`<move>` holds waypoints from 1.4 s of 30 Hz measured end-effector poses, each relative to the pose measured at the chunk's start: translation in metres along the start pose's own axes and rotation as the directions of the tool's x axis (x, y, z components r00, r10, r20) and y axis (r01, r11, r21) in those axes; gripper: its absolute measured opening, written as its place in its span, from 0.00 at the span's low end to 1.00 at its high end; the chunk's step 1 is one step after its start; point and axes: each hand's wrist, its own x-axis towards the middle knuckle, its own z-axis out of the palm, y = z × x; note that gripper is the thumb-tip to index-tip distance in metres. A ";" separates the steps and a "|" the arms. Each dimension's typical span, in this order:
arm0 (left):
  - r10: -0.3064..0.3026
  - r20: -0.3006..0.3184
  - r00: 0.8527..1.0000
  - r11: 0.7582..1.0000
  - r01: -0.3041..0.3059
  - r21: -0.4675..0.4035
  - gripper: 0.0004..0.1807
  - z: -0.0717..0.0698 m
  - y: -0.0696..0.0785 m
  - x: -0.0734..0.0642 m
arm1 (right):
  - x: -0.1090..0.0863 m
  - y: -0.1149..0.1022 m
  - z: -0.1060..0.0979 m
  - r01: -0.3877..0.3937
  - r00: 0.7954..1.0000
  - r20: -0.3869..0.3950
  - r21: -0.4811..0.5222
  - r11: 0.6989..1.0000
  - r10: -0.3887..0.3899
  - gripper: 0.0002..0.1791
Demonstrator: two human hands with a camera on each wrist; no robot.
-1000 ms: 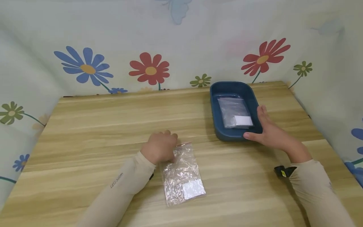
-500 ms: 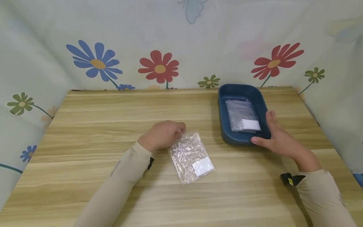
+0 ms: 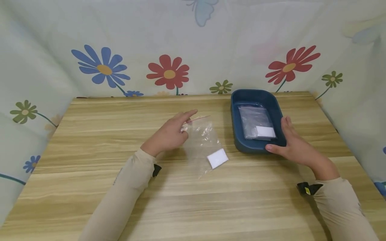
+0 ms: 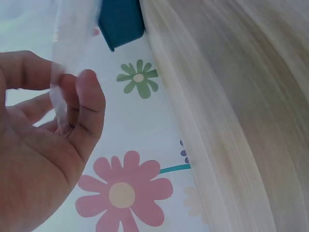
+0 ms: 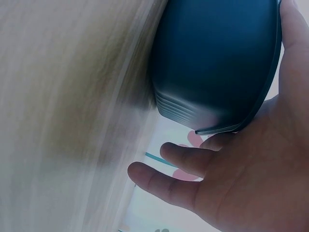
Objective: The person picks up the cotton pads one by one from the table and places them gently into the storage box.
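My left hand (image 3: 169, 135) pinches a clear zip-lock bag (image 3: 199, 140) near its red-lined top edge, with the index finger stretched out past it. A small white rectangle (image 3: 217, 158) shows at the bag's lower corner. In the left wrist view the bag (image 4: 72, 41) hangs edge-on between thumb and fingers. To the right stands a dark blue plastic bin (image 3: 249, 147), holding another clear bag (image 3: 253, 117) with a white rectangle (image 3: 265, 131). My right hand (image 3: 304, 152) rests against the bin's near right corner, thumb at the rim; its lower fingers (image 5: 159, 186) stretch out below the bin.
A light wood-grain table (image 3: 120, 113) lies under everything. Behind it and along both sides hangs a pale curtain (image 3: 129, 33) printed with flowers. A black strap (image 3: 307, 189) sits at the right wrist.
My left hand has lifted the bag off the table by its top edge and moved it farther back. The right hand stays at the bin; the view has shifted slightly.
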 end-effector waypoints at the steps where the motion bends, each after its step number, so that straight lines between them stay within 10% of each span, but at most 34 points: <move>1: 0.026 -0.023 0.999 1.000 -0.027 -0.017 0.40 0.000 -0.001 0.000 | 0.000 0.000 0.000 0.000 1.000 0.000 -0.002 1.000 0.000 0.68; 5: 0.139 -0.188 0.972 0.985 -0.155 -0.073 0.32 -0.001 -0.003 0.000 | -0.001 0.001 0.001 -0.002 1.000 0.001 -0.006 1.000 0.002 0.68; 12: 0.199 -0.451 0.870 0.956 -0.274 -0.107 0.08 -0.002 0.000 -0.002 | 0.001 0.002 0.000 -0.002 1.000 0.004 0.000 1.000 0.002 0.67; 24: 0.391 -0.560 0.730 0.862 -0.504 -0.054 0.15 -0.015 0.001 -0.005 | 0.001 0.003 0.001 0.007 1.000 0.003 0.001 1.000 -0.007 0.67; 31: 0.337 -0.581 0.741 0.866 -0.486 -0.117 0.11 -0.018 0.001 -0.007 | 0.001 0.003 0.001 0.002 1.000 0.002 -0.008 1.000 -0.002 0.67; 42: 0.439 -0.500 0.747 0.870 -0.492 0.030 0.19 -0.027 0.005 -0.010 | 0.002 0.003 0.000 0.008 1.000 0.004 -0.005 1.000 -0.008 0.67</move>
